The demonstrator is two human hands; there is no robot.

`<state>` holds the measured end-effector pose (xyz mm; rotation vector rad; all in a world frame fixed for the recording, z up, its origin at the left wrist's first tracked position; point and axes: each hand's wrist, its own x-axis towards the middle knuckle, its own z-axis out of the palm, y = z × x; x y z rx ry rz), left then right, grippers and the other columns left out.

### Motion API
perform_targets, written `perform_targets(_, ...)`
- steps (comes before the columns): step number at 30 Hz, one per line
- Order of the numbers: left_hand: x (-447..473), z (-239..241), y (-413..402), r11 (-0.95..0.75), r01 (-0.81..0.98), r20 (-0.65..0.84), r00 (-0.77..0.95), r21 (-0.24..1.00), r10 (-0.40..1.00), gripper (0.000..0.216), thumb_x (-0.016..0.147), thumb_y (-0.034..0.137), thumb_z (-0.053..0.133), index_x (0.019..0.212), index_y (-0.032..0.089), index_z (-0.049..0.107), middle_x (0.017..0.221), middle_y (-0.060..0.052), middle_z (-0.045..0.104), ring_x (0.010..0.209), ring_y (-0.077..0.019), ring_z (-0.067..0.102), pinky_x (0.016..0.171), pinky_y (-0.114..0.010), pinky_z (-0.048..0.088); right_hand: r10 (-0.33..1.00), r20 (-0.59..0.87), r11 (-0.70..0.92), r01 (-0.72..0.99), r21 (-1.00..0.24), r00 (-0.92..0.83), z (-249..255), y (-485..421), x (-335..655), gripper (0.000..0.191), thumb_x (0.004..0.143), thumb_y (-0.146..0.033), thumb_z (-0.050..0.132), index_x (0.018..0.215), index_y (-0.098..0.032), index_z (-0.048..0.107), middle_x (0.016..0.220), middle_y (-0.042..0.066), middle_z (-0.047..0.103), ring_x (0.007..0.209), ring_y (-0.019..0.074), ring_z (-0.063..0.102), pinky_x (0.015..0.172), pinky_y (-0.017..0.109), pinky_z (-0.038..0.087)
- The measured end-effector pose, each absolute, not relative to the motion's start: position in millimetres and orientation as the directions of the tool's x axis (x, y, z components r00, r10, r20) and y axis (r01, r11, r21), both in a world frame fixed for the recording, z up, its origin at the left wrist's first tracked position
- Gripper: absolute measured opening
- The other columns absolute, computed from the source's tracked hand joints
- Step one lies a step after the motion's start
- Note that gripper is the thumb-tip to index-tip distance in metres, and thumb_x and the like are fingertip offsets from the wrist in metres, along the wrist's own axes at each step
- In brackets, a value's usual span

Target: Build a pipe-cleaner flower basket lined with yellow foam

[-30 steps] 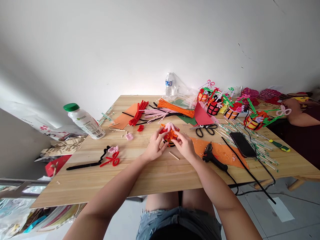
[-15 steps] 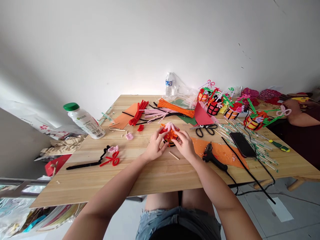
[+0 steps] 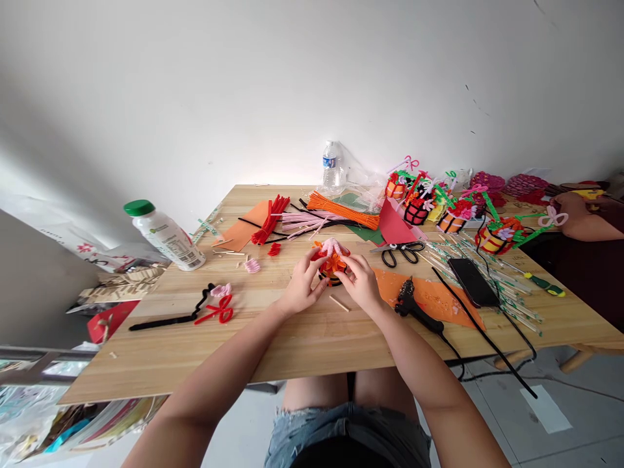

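Both of my hands meet at the middle of the wooden table (image 3: 302, 351) around a small pipe-cleaner flower basket (image 3: 331, 257), orange and red with a pink flower on top. My left hand (image 3: 299, 286) cups its left side with curled fingers. My right hand (image 3: 361, 281) pinches the orange part on its right side. A short wooden stick (image 3: 339, 303) lies on the table just below my hands.
A black glue gun (image 3: 408, 303) with its cord lies on orange paper (image 3: 429, 296) at the right, beside scissors (image 3: 402, 252) and a phone (image 3: 472, 281). Finished baskets (image 3: 453, 211), pipe-cleaner bundles (image 3: 341, 209), a water bottle (image 3: 330, 165) and a white green-capped bottle (image 3: 166, 239) stand around. Another person's arm (image 3: 582, 221) is far right.
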<state>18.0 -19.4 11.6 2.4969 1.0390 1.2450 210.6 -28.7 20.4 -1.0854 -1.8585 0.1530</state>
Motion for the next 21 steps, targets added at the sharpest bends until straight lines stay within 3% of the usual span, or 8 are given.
perform_targets(21, 17.6, 11.8, -19.9, -0.741, 0.512, 0.630, 0.415, 0.434, 0.656, 0.048, 0.091, 0.032, 0.050, 0.136, 0.020, 0.040, 0.144, -0.018, 0.033, 0.137, -0.0301, 0.035, 0.109, -0.051, 0.036, 0.726, 0.668, 0.606, 0.611, -0.509, -0.165, 20.1, -28.3, 210.8, 0.032, 0.088, -0.025, 0.059, 0.120, -0.023, 0.061, 0.104, 0.010, 0.062, 0.085, 0.0206, 0.063, 0.072, 0.035, 0.057)
